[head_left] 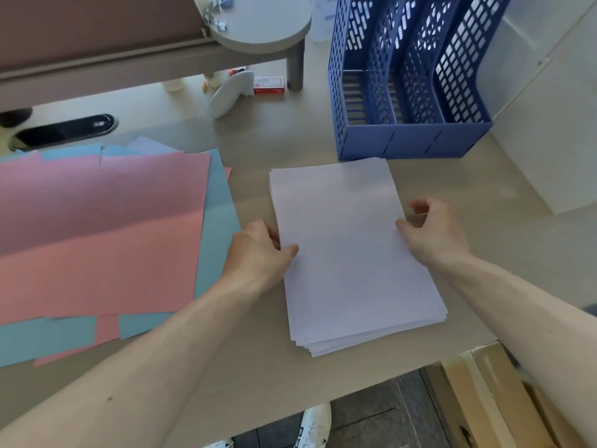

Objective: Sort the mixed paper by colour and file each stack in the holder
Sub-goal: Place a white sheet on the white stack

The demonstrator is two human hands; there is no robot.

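Observation:
A stack of pale lilac-white sheets [352, 253] lies flat on the desk in front of the blue file holder [410, 140]. My left hand [258, 253] grips the stack's left edge, thumb on top and fingers curled under the side. My right hand [433, 231] pinches the right edge with the thumb on the paper, its other fingers loosely curled above. To the left lies a spread pile of mixed pink sheets [97, 227] and blue sheets [219, 202], overlapping each other. The holder's three slots look empty.
A raised shelf [258, 30] with binder clips stands at the back, a small red-and-white box [268, 85] and a white object [229, 92] beneath it. A white cabinet [549, 124] borders the right. A cable port [64, 130] is at the far left. Cardboard boxes [491, 392] sit below the desk edge.

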